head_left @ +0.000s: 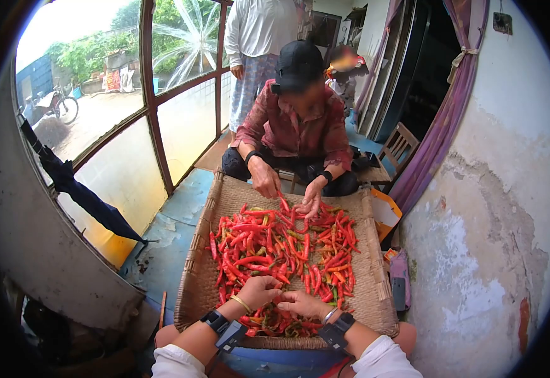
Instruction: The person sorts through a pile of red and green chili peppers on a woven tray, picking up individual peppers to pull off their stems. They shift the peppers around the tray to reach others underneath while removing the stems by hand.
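Both hands worked at the near edge of the woven tray (376,277), which carried a spread of red chilies (275,252). Left hand (257,291) was curled shut, fingers pinched on a chili at the near edge. Right hand (303,305) lay palm down, fingers loosely bent, touching the same chili cluster just beside the left; whether it actually gripped one, couldn't tell. The two hands were nearly touching each other.

Across the tray, at the far edge, a co-worker's hands (312,200) handled chilies too; one held a single chili (283,203) up.

Judgement on doing it well: pinch one chili at the stem end, steady the body with the other hand, keep the pull short so the pod doesn't tear. Work the near-edge pile only, well apart from the co-worker's side. A few green or yellowish pods were mixed in; worth keeping those separate.
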The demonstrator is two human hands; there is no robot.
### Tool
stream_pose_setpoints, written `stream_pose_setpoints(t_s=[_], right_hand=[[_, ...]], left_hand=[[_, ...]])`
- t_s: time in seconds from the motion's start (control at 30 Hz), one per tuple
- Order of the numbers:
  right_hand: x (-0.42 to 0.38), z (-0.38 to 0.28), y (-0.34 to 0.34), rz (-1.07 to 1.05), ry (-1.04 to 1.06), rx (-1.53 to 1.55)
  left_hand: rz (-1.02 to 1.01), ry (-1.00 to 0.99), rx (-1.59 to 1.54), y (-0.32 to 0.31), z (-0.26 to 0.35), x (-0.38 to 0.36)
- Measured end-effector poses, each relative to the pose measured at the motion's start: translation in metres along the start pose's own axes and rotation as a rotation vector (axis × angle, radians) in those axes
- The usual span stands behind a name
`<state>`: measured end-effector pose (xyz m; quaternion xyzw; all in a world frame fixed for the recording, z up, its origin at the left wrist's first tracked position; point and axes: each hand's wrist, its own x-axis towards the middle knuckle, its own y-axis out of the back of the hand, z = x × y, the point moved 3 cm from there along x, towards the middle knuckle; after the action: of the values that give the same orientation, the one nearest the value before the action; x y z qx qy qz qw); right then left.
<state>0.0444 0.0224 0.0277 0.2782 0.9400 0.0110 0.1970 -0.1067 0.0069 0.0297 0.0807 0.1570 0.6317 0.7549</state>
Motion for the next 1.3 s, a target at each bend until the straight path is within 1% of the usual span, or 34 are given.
stream_pose_setpoints(t_s=[0.03,0.07,0.13,0.17,0.23,0.27,0.33,0.37,0.43,0.47,0.5,0.53,0.57,0.6,0.63,0.67,0.7,0.77,0.8,0.87,0.9,0.97,1.0,1.07,1.1,1.17,1.2,1.27,1.3], right_hand=[[-0.001,-0.002,0.0,0.049,-0.037,0.094],[0.0,-0.001,0.0,0.049,-0.039,0.096],[0.002,0.002,0.001,0.004,0.002,0.019],[0.003,0.003,0.002,0.002,0.001,0.019],[0.002,0.005,0.003,-0.052,-0.043,-0.288],[0.002,0.003,0.005,-0.056,-0.043,-0.288],[-0.001,0.0,0.015,0.01,-0.175,-0.259],[0.009,0.014,0.026,0.049,-0.133,-0.233],[0.013,-0.007,0.045,0.12,-0.127,-0.123],[0.018,-0.01,0.056,0.228,-0.049,0.067],[0.026,-0.011,0.068,0.333,0.032,0.257],[0.03,-0.012,0.078,0.43,0.098,0.432],[0.033,-0.01,0.078,0.428,0.096,0.427],[0.035,-0.009,0.077,0.524,0.076,0.336],[0.037,-0.009,0.075,0.619,0.056,0.244],[0.039,-0.007,0.063,0.538,-0.031,0.109],[0.059,0.025,0.058,0.411,0.062,-0.038],[0.056,0.021,0.03,0.502,0.263,-0.589],[0.052,0.015,0.019,0.497,0.26,-0.583],[0.042,0.003,0.003,0.53,0.208,-0.809],[0.043,0.004,0.002,0.529,0.208,-0.81],[0.042,0.005,0.003,0.498,0.219,-0.777],[0.044,0.01,0.006,0.496,0.221,-0.782],[0.049,0.027,0.01,0.416,0.202,-0.67],[0.049,0.03,0.01,0.417,0.201,-0.67],[0.049,0.033,0.009,0.428,0.237,-0.51],[0.05,0.034,0.01,0.428,0.237,-0.51],[0.051,0.038,0.01,0.361,0.245,-0.271],[0.049,0.032,0.01,0.359,0.246,-0.271]], left_hand=[[0.012,-0.031,0.021,0.001,0.001,0.0],[0.01,-0.028,0.02,0.0,-0.002,0.001],[-0.08,0.013,-0.196,-0.006,-0.008,0.003],[-0.08,0.013,-0.197,-0.006,-0.007,0.003],[-0.015,0.042,-0.157,0.002,0.005,0.0],[-0.012,0.045,-0.159,0.003,0.001,0.002],[0.202,-0.037,-0.066,0.015,-0.003,0.004],[0.203,-0.035,-0.067,0.018,-0.003,0.003],[0.335,-0.225,0.56,0.027,0.017,-0.004],[0.326,-0.168,0.636,0.026,0.006,-0.002],[0.326,-0.168,0.635,0.026,0.005,-0.003],[0.362,-0.176,0.745,0.026,0.006,-0.005],[0.399,-0.182,0.853,0.025,0.006,-0.006],[0.403,-0.179,0.849,0.025,0.008,-0.007],[0.392,-0.104,0.891,0.025,0.009,-0.008],[0.379,-0.028,0.932,0.026,0.009,-0.009],[0.379,-0.024,0.931,0.025,0.011,-0.009],[0.41,-0.035,1.023,0.026,0.012,-0.012],[0.405,-0.027,1.024,0.028,0.008,-0.01],[0.245,0.008,1.14,0.027,-0.007,-0.005],[0.246,0.009,1.14,0.028,-0.007,-0.006],[0.163,-0.022,1.225,0.026,-0.006,-0.007],[0.168,-0.023,1.221,0.027,-0.006,-0.007],[0.062,-0.047,1.2,0.025,-0.008,-0.006],[0.061,-0.047,1.2,0.024,-0.007,-0.006],[0.045,-0.082,1.15,0.023,-0.005,-0.006],[0.044,-0.081,1.15,0.022,-0.006,-0.006],[-0.105,-0.094,1.163,0.017,-0.008,-0.006],[-0.104,-0.092,1.163,0.017,-0.008,-0.005]])
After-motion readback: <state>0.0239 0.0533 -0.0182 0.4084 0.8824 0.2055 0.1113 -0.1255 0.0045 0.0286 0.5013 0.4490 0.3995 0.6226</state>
